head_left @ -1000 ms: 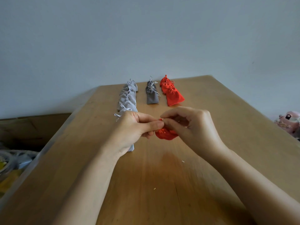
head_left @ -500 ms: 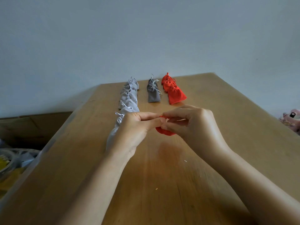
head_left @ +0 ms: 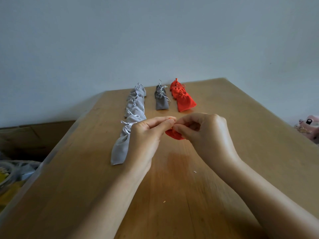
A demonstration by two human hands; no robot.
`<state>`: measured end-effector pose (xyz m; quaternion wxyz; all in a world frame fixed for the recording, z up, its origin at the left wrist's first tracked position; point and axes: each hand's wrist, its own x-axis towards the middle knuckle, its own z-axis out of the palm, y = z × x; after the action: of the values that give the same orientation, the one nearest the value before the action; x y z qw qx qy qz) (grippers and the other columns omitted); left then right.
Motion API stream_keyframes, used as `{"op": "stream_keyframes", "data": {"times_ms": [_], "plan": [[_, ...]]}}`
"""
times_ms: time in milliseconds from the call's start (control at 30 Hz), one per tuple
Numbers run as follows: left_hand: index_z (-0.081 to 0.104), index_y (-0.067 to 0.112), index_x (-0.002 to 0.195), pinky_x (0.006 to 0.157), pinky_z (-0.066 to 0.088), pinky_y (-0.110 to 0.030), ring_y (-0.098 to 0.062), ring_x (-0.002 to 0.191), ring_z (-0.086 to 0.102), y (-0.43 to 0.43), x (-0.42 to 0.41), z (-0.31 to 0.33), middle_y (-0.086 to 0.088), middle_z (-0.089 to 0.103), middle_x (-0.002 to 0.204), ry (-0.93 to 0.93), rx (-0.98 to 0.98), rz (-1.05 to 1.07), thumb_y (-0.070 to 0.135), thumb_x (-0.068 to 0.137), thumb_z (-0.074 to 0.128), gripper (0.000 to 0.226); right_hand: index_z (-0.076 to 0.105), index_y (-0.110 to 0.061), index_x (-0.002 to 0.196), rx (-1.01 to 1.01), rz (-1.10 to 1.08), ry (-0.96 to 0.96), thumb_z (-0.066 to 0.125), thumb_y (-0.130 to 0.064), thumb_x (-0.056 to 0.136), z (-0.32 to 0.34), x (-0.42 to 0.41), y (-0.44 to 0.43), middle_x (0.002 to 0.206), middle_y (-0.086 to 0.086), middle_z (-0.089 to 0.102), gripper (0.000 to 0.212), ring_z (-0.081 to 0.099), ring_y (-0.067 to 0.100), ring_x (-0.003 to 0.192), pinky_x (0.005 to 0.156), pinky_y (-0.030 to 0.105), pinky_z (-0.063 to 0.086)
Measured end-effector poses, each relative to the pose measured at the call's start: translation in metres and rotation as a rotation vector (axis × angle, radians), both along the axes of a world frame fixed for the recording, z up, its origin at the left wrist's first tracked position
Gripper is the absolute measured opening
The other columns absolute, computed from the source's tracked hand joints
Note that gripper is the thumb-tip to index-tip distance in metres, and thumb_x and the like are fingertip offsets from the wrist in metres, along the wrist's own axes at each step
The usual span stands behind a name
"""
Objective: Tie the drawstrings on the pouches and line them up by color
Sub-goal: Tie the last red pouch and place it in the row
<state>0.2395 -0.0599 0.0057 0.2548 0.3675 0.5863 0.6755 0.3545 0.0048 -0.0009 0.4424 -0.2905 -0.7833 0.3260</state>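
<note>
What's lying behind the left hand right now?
The nearest light grey pouch of the light grey row lies on the table behind the left hand. The hand hides the side of it that faces the held red pouch.

The red pouch shows only as a small patch between the left hand and the right hand. Their pinching fingertips cover its neck, and its drawstring cannot be made out. The left hand also hides the right side of the nearest light grey pouch. In the red row and the dark grey row, the rear pouches overlap, so their number is unclear. A pink toy is cut off by the right edge. Blurred clutter at the lower left cannot be identified.
</note>
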Motion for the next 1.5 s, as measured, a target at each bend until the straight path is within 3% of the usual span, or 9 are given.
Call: {"op": "stream_keyframes", "data": {"times_ms": [67, 233, 433, 533, 667, 900, 1100, 1333, 1500], "plan": [[0.073, -0.002, 0.095, 0.051, 0.036, -0.004, 0.003, 0.047, 0.052, 0.0, -0.001, 0.0, 0.012, 0.059, 0.05, -0.017, 0.002, 0.006, 0.002, 0.082, 0.068, 0.015, 0.072, -0.015, 0.08, 0.078, -0.013, -0.032, 0.073, -0.013, 0.083, -0.003, -0.003, 0.002, 0.072, -0.012, 0.068, 0.004, 0.064, 0.002, 0.069, 0.064, 0.011, 0.047], [0.075, 0.011, 0.084, 0.053, 0.038, -0.013, -0.003, 0.057, 0.057, -0.001, -0.008, 0.0, 0.001, 0.069, 0.066, -0.15, -0.093, -0.064, 0.005, 0.081, 0.069, 0.009, 0.063, -0.012, 0.083, 0.327, -0.031, -0.081, 0.064, -0.014, 0.089, -0.012, -0.005, 0.003, 0.08, -0.003, 0.061, 0.006, 0.055, 0.012, 0.067, 0.062, 0.033, 0.048], [0.076, 0.012, 0.07, 0.052, 0.051, -0.013, -0.006, 0.055, 0.065, -0.007, -0.025, 0.01, -0.003, 0.07, 0.066, -0.321, -0.186, -0.294, 0.01, 0.064, 0.069, 0.01, 0.069, -0.012, 0.088, 0.509, 0.036, -0.08, 0.063, -0.017, 0.086, -0.011, -0.002, 0.004, 0.078, -0.003, 0.06, 0.008, 0.054, 0.009, 0.062, 0.06, 0.027, 0.046], [0.071, 0.005, 0.08, 0.05, 0.052, -0.014, -0.006, 0.051, 0.064, -0.01, -0.029, 0.014, -0.004, 0.068, 0.062, -0.339, -0.199, -0.354, 0.008, 0.064, 0.066, 0.017, 0.073, -0.012, 0.087, 0.528, 0.079, 0.005, 0.069, -0.014, 0.083, -0.008, 0.001, 0.003, 0.077, -0.002, 0.063, 0.006, 0.056, 0.009, 0.061, 0.06, 0.025, 0.048], [0.064, 0.004, 0.082, 0.051, 0.052, -0.014, -0.005, 0.049, 0.062, -0.014, -0.034, 0.017, -0.002, 0.066, 0.058, -0.243, -0.209, -0.407, 0.008, 0.064, 0.064, 0.019, 0.073, -0.01, 0.084, 0.574, 0.118, 0.051, 0.072, -0.01, 0.082, -0.006, 0.003, 0.0, 0.077, -0.001, 0.063, 0.003, 0.056, 0.009, 0.063, 0.06, 0.023, 0.049], [0.071, 0.016, 0.06, 0.05, 0.052, -0.015, -0.006, 0.051, 0.063, -0.017, -0.031, 0.019, 0.0, 0.065, 0.058, -0.183, -0.166, -0.417, 0.01, 0.062, 0.066, 0.008, 0.073, -0.007, 0.085, 0.734, 0.066, 0.059, 0.07, -0.007, 0.085, -0.006, 0.003, 0.001, 0.081, 0.001, 0.065, 0.003, 0.058, 0.009, 0.067, 0.062, 0.023, 0.049], [0.077, 0.017, 0.064, 0.05, 0.051, -0.014, -0.006, 0.053, 0.065, -0.018, -0.033, 0.02, -0.001, 0.067, 0.059, -0.2, -0.122, -0.463, 0.019, 0.046, 0.077, 0.018, 0.076, -0.007, 0.089, 0.742, 0.083, 0.093, 0.071, -0.01, 0.086, -0.005, 0.006, 0.002, 0.083, 0.002, 0.068, 0.006, 0.059, 0.007, 0.073, 0.067, 0.017, 0.048], [0.075, 0.013, 0.061, 0.045, 0.048, -0.013, -0.006, 0.05, 0.062, -0.017, -0.032, 0.02, -0.002, 0.065, 0.056, -0.191, -0.081, -0.426, 0.007, 0.063, 0.065, 0.012, 0.076, -0.008, 0.095, 0.711, 0.175, 0.112, 0.072, -0.011, 0.087, -0.001, 0.011, 0.005, 0.087, 0.002, 0.067, 0.009, 0.06, 0.004, 0.073, 0.065, 0.02, 0.05], [0.074, 0.017, 0.059, 0.041, 0.039, -0.012, -0.005, 0.046, 0.057, -0.018, -0.035, 0.021, 0.0, 0.063, 0.054, -0.102, -0.107, -0.415, 0.001, 0.057, 0.082, 0.017, 0.075, -0.015, 0.085, 0.347, 0.256, 0.125, 0.065, -0.031, 0.089, 0.005, 0.013, 0.008, 0.099, -0.006, 0.064, 0.02, 0.059, 0.016, 0.071, 0.061, 0.024, 0.044]]}}
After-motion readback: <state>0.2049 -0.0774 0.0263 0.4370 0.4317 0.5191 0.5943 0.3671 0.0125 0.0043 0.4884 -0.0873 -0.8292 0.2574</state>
